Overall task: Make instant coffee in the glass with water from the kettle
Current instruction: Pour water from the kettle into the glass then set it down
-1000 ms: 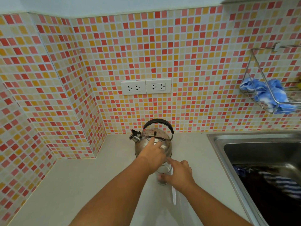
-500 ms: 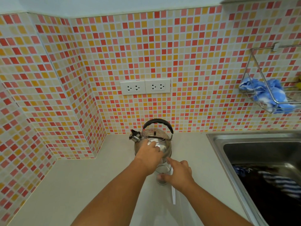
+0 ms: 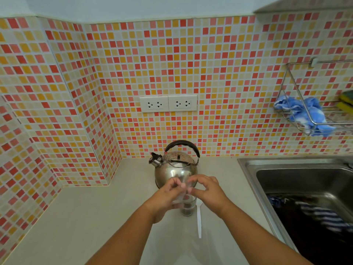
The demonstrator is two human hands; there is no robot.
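Note:
A clear glass (image 3: 188, 206) stands on the counter in front of the steel kettle (image 3: 175, 170), with a dark-brown bit at its bottom. The kettle has a black handle and its spout points left. My left hand (image 3: 166, 197) and my right hand (image 3: 209, 190) meet just above the glass. Both pinch a small, pale, see-through packet (image 3: 183, 188) between their fingertips. My left hand hides part of the glass. A white plastic spoon (image 3: 199, 220) lies on the counter right beside the glass.
A steel sink (image 3: 298, 178) with dark striped cloth inside lies to the right. A wire rack (image 3: 313, 119) holding a blue cloth hangs on the tiled wall. Two wall sockets (image 3: 168, 103) sit above the kettle. Pale counter (image 3: 86, 217) stretches left to the tiled corner.
My left hand has come back from the kettle's top with the packet to above the glass. My right hand has left the glass's side and joined it on the packet.

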